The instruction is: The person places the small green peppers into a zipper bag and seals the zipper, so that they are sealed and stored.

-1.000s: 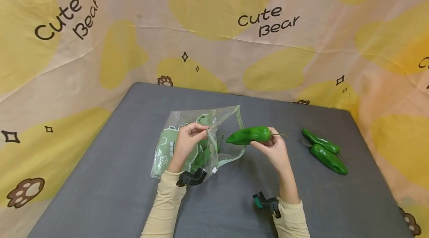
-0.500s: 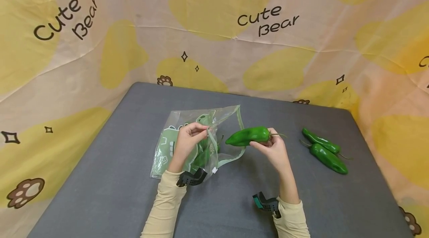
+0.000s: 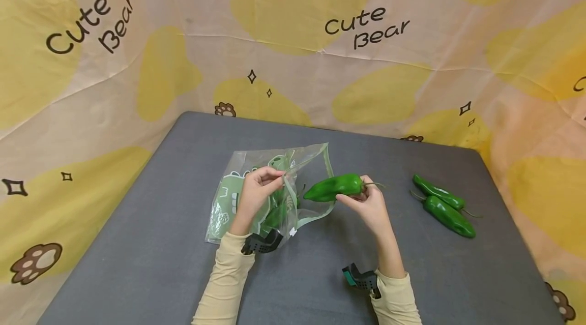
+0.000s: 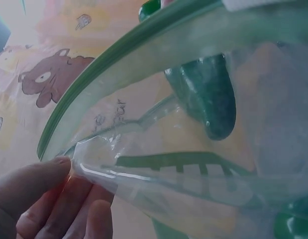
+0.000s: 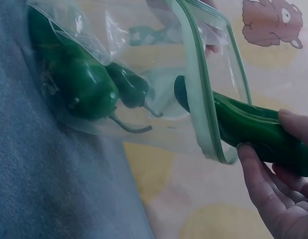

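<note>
My left hand (image 3: 253, 195) pinches the upper rim of a clear zip bag (image 3: 221, 220) with a green print, and the bag's mouth gapes to the right. Between the thumb and fingers of my right hand (image 3: 373, 209) lies a green pepper (image 3: 336, 187), held near its stem end and roughly level. Its tip points left and sits just inside the green-edged mouth, as the right wrist view also shows. At least two more green peppers lie inside the bag, including a large pepper (image 5: 86, 89) with its stem toward the mouth.
Two more green peppers lie side by side on the grey table at the right, a front pepper (image 3: 448, 217) and a rear pepper (image 3: 437, 193). A patterned cloth (image 3: 284, 60) hangs behind the table (image 3: 151, 223) and along its sides.
My right hand has moved slightly left with the pepper, taking its tip farther into the bag's mouth. The left hand and the bag stay where they were.
</note>
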Available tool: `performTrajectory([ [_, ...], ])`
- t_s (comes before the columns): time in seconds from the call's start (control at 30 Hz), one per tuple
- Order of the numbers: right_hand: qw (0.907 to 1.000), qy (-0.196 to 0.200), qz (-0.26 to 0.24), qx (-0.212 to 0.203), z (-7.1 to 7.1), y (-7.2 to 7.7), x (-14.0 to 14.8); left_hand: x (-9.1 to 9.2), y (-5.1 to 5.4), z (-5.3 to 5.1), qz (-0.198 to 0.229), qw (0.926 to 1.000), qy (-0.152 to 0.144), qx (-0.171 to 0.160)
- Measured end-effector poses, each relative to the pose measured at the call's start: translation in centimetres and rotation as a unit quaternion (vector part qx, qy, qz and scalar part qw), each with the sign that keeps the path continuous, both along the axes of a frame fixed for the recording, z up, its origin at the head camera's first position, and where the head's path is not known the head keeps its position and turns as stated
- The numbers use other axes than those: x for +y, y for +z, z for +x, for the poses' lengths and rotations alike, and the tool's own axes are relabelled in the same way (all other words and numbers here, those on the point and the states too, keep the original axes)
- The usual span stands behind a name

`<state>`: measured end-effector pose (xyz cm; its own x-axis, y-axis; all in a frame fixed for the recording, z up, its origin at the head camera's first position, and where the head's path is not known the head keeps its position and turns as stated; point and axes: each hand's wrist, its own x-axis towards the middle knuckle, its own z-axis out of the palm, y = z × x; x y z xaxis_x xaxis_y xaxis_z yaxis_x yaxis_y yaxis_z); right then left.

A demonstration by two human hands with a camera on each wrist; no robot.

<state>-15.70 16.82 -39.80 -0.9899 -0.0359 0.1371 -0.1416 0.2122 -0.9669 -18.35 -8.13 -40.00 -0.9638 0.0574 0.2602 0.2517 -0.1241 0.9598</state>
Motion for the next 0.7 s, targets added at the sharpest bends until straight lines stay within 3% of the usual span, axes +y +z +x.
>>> performTrajectory([
  [0.17,0.9998,0.017,-0.003,0.004,-0.1,-0.4,-0.7,0.0,0.4,0.1,0.000,0.9999,-0.002,-0.013],
  [0.4,0.9999,0.008,0.000,0.012,-0.1,-0.7,-1.0,0.3,2.1,1.1,-0.010,0.9999,-0.004,0.001],
  [0.7,0.9987,-0.023,-0.009,0.044,-0.2,-0.9,-1.4,0.0,0.0,0.1,0.000,0.9999,-0.007,0.011],
])
